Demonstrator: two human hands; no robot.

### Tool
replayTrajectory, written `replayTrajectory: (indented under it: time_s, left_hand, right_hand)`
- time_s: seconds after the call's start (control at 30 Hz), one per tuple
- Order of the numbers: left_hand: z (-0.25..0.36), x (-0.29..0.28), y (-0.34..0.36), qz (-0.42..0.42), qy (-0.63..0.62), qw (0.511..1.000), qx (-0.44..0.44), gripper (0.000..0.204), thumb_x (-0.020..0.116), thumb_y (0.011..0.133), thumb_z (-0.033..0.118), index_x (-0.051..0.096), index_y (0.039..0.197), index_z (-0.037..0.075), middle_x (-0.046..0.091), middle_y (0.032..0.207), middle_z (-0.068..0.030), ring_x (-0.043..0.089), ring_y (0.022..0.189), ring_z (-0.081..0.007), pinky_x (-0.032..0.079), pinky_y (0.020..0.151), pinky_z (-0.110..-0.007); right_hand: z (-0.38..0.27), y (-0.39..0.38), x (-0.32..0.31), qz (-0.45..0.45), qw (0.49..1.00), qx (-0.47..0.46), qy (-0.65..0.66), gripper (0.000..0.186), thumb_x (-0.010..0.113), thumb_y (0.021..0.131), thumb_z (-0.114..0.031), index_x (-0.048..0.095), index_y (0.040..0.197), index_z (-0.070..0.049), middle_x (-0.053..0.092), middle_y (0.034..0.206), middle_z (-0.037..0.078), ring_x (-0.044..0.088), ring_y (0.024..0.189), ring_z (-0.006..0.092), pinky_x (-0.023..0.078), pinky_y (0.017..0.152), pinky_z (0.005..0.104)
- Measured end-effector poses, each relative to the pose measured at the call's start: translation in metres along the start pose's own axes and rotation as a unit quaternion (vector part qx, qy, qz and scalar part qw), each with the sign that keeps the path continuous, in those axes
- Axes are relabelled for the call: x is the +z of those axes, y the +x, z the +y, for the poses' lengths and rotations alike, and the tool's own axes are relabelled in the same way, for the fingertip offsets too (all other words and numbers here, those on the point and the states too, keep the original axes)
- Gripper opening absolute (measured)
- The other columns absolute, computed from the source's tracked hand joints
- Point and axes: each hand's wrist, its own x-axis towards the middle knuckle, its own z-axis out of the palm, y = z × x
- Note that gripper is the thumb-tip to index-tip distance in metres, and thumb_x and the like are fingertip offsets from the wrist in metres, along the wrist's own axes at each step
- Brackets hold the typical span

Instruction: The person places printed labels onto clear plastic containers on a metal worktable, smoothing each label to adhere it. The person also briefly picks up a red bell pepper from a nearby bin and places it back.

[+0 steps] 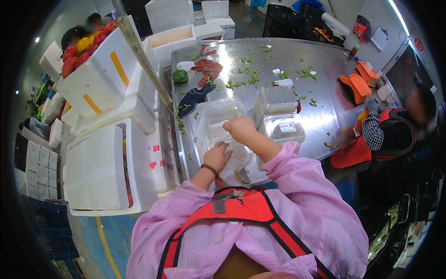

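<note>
A clear plastic bag [204, 135] with clear clamshell containers inside lies on the metal table [278, 60] in front of me. My right hand [239, 129] is closed on the upper part of the bag, fingers curled. Nearer to me, my left hand [216, 156], with a beaded bracelet at the wrist, pinches the bag's near side. Just right of the bag stand stacked clear containers [275, 100]. In front of them sits a closed clear container [283, 129] with a white label.
Green pepper pieces [253, 76] are scattered over the table. A green bell pepper [180, 76], a reddish-brown cloth [209, 69] and a dark blue cloth [193, 99] lie at its left. White foam boxes [97, 172] crowd the left side. Another person [390, 132] works at the right edge.
</note>
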Motion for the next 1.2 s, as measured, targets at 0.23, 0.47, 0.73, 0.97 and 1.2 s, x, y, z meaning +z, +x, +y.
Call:
replayTrajectory:
  time_s: [0.23,0.47,0.73,0.97,1.2]
  left_hand:
    - [0.038,-0.007,0.023,-0.185,0.077,0.978,-0.064,0.068,0.067,0.081,0.034,0.038,0.143,0.026,0.02,0.157,-0.0145,0.064,0.101,-0.0377,0.052,0.085,-0.044]
    - [-0.008,0.024,0.009,-0.23,0.081,0.961,-0.13,0.066,0.062,0.086,0.037,0.037,0.144,0.02,0.018,0.156,-0.0183,0.058,0.113,-0.0395,0.05,0.093,-0.045]
    - [-0.011,0.028,0.009,-0.173,0.024,0.977,-0.122,0.057,0.063,0.084,0.037,0.051,0.133,0.012,0.029,0.151,-0.0199,0.054,0.119,-0.0378,0.047,0.097,-0.043]
    - [-0.003,0.027,-0.017,-0.04,-0.048,0.997,-0.053,0.044,0.064,0.086,0.037,0.063,0.117,0.006,0.056,0.13,-0.0184,0.056,0.117,-0.034,0.045,0.098,-0.041]
    - [0.025,0.009,-0.036,-0.022,-0.123,0.989,-0.082,0.039,0.067,0.085,0.03,0.064,0.113,0.004,0.06,0.123,-0.0184,0.057,0.115,-0.0342,0.046,0.096,-0.039]
  right_hand:
    - [0.014,-0.026,-0.023,0.086,0.991,0.003,0.101,0.017,0.059,0.083,-0.022,0.07,0.093,-0.014,0.069,0.087,0.011,0.066,0.08,0.0329,0.052,0.067,0.0443]
    - [0.077,-0.03,-0.148,0.406,0.852,0.147,0.297,0.014,0.066,0.089,-0.014,0.068,0.101,-0.006,0.068,0.087,0.01,0.064,0.078,0.0161,0.05,0.07,0.0284]
    - [0.095,-0.065,-0.235,0.522,0.849,0.022,-0.079,0.02,0.066,0.075,0.005,0.064,0.09,-0.008,0.067,0.089,0.01,0.065,0.082,0.0288,0.051,0.073,0.0347]
    - [0.132,-0.107,-0.161,0.395,0.912,0.028,-0.104,0.02,0.063,0.071,0.0,0.065,0.088,-0.01,0.064,0.086,0.006,0.062,0.08,0.0273,0.049,0.07,0.0375]
    - [0.115,-0.19,-0.13,0.151,0.983,0.07,-0.079,0.033,0.07,0.068,-0.005,0.066,0.1,-0.011,0.064,0.1,0.006,0.061,0.095,0.0268,0.047,0.082,0.0392]
